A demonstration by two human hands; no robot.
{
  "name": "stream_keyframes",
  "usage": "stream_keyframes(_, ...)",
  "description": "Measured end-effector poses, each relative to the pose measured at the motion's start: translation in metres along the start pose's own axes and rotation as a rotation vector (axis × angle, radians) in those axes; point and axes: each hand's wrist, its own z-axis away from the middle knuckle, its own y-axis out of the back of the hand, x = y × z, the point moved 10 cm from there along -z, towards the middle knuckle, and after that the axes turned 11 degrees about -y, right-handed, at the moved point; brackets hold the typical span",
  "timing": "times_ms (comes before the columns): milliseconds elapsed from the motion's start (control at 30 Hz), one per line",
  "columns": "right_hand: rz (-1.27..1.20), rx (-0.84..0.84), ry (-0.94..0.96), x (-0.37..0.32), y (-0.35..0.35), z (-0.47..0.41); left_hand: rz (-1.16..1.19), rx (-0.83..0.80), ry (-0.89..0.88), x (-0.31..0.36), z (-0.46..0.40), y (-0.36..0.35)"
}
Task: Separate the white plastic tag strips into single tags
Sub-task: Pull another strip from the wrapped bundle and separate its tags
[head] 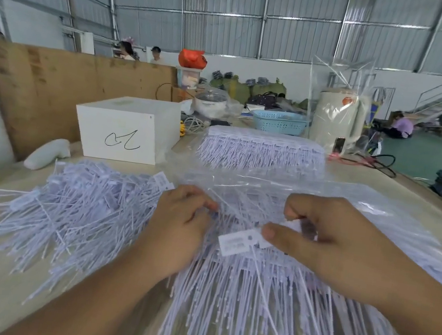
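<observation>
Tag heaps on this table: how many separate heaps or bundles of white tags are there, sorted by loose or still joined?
Loose pile of single tags: 1
Joined bundle under the left hand and right hand, in front: 1
Joined bundle in clear wrap, farther back: 1
Total: 3

A factory-style workshop hall is showing here: corrugated metal walls (232, 5) on steel framing are enclosing a green floor (427, 158), bundled goods (243, 87) are piling up behind, and a worker (400, 126) is sitting on the floor sorting.
</observation>
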Motion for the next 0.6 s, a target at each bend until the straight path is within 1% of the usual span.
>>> stream_keyframes(67, -0.086, 0.038, 0.029, -0.002, 0.008, 0.001, -0.011, -0.061, -0.003, -0.004, -0.001, -0.006)
stream_keyframes(100, -0.117, 0.089, 0.054, -0.004, 0.015, 0.002, 0.001, -0.074, 0.005, -0.005, -0.001, -0.008)
stream_keyframes(133, -0.12, 0.17, 0.086, -0.006, 0.023, 0.004, 0.028, -0.061, 0.013, -0.005, -0.001, -0.008)
stream_keyframes(200, -0.042, 0.347, 0.156, -0.015, 0.041, 0.011, 0.082, 0.013, 0.014, 0.001, 0.0, -0.001)
stream_keyframes(267, 0.062, 0.432, 0.213, -0.027, 0.047, 0.017, 0.112, 0.082, -0.007, 0.011, 0.002, 0.008)
stream_keyframes(367, 0.158, 0.414, 0.249, -0.038, 0.041, 0.02, 0.249, 0.138, -0.075, 0.029, 0.005, 0.017)
stream_keyframes(433, 0.181, 0.371, 0.247, -0.041, 0.034, 0.02, 0.396, 0.121, -0.107, 0.039, 0.006, 0.016)
stream_keyframes(467, 0.182, 0.352, 0.247, -0.042, 0.03, 0.02, 0.498, 0.081, -0.092, 0.041, 0.007, 0.011)
stream_keyframes(533, 0.197, 0.337, 0.262, -0.047, 0.025, 0.021, 0.669, -0.055, -0.032, 0.045, 0.009, -0.004)
stream_keyframes(600, 0.232, 0.331, 0.28, -0.052, 0.021, 0.021, 0.734, -0.156, -0.001, 0.051, 0.011, -0.015)
